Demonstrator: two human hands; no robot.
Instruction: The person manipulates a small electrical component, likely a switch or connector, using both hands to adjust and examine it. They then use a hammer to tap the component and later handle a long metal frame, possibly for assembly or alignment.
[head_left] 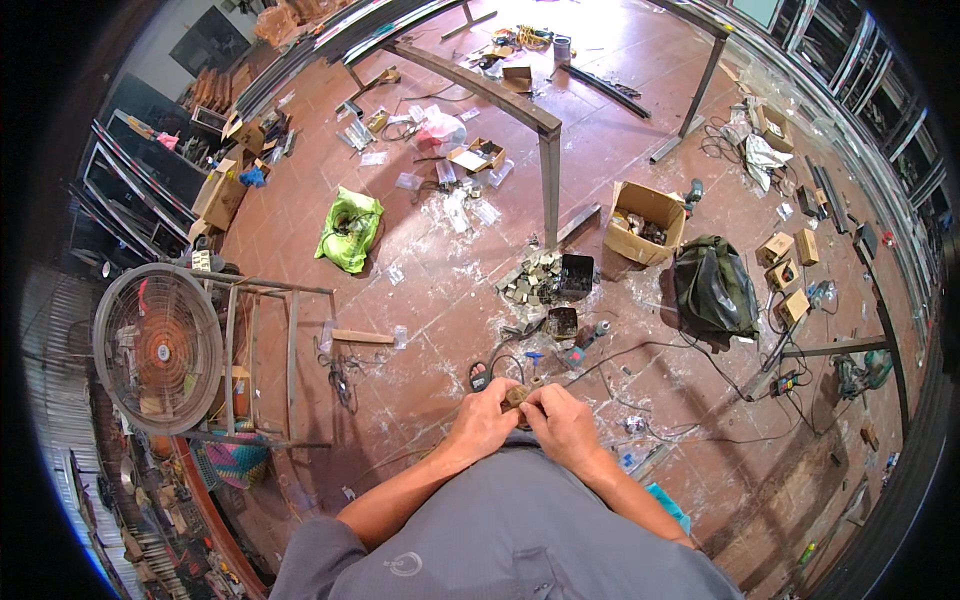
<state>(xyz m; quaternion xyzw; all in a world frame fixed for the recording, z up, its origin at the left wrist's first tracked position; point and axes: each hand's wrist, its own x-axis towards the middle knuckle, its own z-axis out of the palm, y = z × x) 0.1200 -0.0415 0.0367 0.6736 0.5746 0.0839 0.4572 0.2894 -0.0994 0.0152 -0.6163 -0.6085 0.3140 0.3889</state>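
Close in front of my body, my left hand (pixel 484 422) and my right hand (pixel 563 424) meet with bent fingers. Between their fingertips is a small brownish, roundish piece (pixel 516 396), gripped from both sides; its kind cannot be made out. A sandal (pixel 480 377) shows just beyond my left hand. Past the hands on the floor lie a small blue T-shaped piece (pixel 534 356) and a cordless drill (pixel 584 348). Farther off are an open dark square tin (pixel 562 322), a black box (pixel 577 277) and a heap of small greyish blocks (pixel 528 279).
A round fan (pixel 160 350) and a metal frame (pixel 292 370) stand at left. A steel frame leg (pixel 550 190) rises ahead. An open cardboard box (pixel 640 220) and a dark green bag (pixel 716 292) sit to the right. Cables (pixel 690 347) cross the floor; a bright green bag (pixel 349 230) lies left of centre.
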